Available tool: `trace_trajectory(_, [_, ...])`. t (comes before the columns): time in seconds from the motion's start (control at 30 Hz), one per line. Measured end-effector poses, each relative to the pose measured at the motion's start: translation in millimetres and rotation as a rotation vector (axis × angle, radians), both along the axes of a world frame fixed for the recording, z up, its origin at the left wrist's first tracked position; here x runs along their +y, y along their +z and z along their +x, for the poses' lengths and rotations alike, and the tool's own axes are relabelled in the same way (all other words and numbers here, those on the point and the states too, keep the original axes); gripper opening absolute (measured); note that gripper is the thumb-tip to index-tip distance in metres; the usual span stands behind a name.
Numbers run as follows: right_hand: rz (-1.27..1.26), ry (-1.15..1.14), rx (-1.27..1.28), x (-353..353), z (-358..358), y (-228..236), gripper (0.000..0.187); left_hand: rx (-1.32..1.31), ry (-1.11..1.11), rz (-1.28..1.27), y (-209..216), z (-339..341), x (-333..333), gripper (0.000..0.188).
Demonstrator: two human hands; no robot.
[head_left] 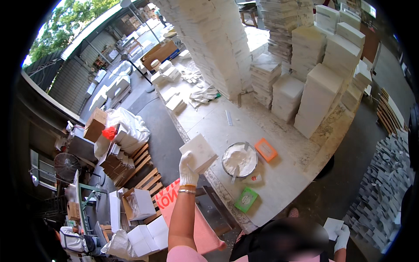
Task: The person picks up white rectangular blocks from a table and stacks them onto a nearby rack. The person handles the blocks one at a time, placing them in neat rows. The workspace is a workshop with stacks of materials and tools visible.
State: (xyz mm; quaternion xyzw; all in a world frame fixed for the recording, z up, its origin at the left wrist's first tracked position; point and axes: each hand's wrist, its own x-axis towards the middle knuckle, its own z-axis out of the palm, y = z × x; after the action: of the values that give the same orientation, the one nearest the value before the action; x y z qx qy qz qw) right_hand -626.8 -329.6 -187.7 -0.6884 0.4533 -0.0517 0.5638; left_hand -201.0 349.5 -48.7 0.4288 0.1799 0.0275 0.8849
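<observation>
My left hand (188,169), in a white knit glove, is wrapped round the edge of a white stone tile stack (200,153) beside the table's left edge. I cannot tell how many tiles are in it. Far to the lower right, my right hand (342,238), gloved too, grips a white tile (333,227) low beside the table. A metal bowl (224,168) of white powder or paste stands on the pale table (279,192), with a flat-handled tool (235,173) in it. Near the bowl lie an orange box (266,149), a green box (246,199) and a small white container (252,178).
Tall tile stacks (214,48) and shorter ones (318,100) line the table's far side. Work gloves (204,94) and a metal strip (229,118) lie nearer. Many grey tiles (375,187) cover the floor at right. Cartons (137,203) and pallets (148,181) stand left.
</observation>
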Motion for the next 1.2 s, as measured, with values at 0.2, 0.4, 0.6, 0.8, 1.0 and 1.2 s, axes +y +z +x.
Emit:
trace_trajectory(0.2, [-0.012, -0.116, 0.014, 93.9, -28.9, 61.0, 0.027, 0.041, 0.008, 0.000, -60.6, 117.8, 6.6, 0.029])
trace_trajectory(0.4, [-0.100, -0.174, 0.035, 136.8, -30.1, 91.2, 0.026, 0.094, -0.109, -0.113, -125.6, 178.7, 23.8, 0.033])
trace_trajectory(0.6, [-0.100, -0.095, -0.025, 155.7, 22.1, 137.1, 0.033, 0.228, -0.318, 0.083, -66.6, 173.1, -0.6, 0.055])
trace_trajectory(0.8, [-0.028, 0.179, -0.334, 187.1, 218.3, 222.9, 0.045, 0.353, -0.817, 0.914, 2.2, 179.4, 34.1, 0.065])
trace_trajectory(1.0, [0.218, 0.550, -0.482, 323.7, 435.3, 272.0, 0.042, -0.301, -0.748, 1.545, -40.7, 162.3, 99.6, 0.042])
trace_trajectory(1.2, [0.289, 0.872, -0.364, 442.6, 562.3, 257.3, 0.034, 0.170, -0.398, 0.640, -27.9, 91.3, 104.2, 0.053])
